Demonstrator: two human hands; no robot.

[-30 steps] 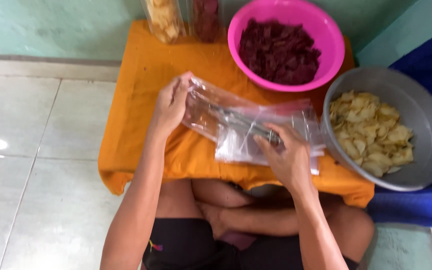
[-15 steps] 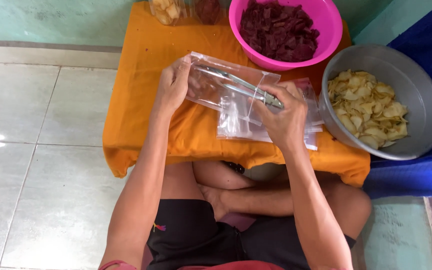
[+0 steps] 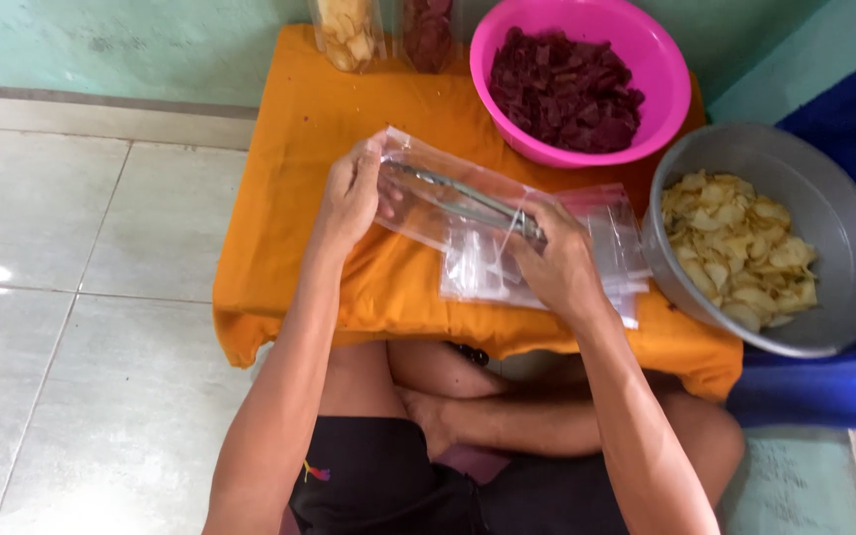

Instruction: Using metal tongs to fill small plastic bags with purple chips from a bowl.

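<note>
My left hand (image 3: 351,195) pinches one end of a clear plastic bag (image 3: 428,203) held just above the orange cloth (image 3: 289,238). My right hand (image 3: 557,263) grips metal tongs (image 3: 458,193), which lie across the bag, and also presses on its other end. Under the bag lies a stack of clear zip bags (image 3: 606,258). A pink bowl (image 3: 666,94) of dark purple chips stands behind them. A grey metal basin (image 3: 844,248) of pale yellow chips sits to the right.
Two clear filled bags, one of yellow chips (image 3: 347,35) and one of dark chips (image 3: 430,35), stand at the cloth's far edge by a green wall. Pale floor tiles (image 3: 71,297) spread left. Blue fabric (image 3: 844,386) lies under the basin. My crossed legs are below.
The view has shifted slightly. Both hands have lowered a little with the bag and tongs; my right hand now sits flatter over the bag stack.
</note>
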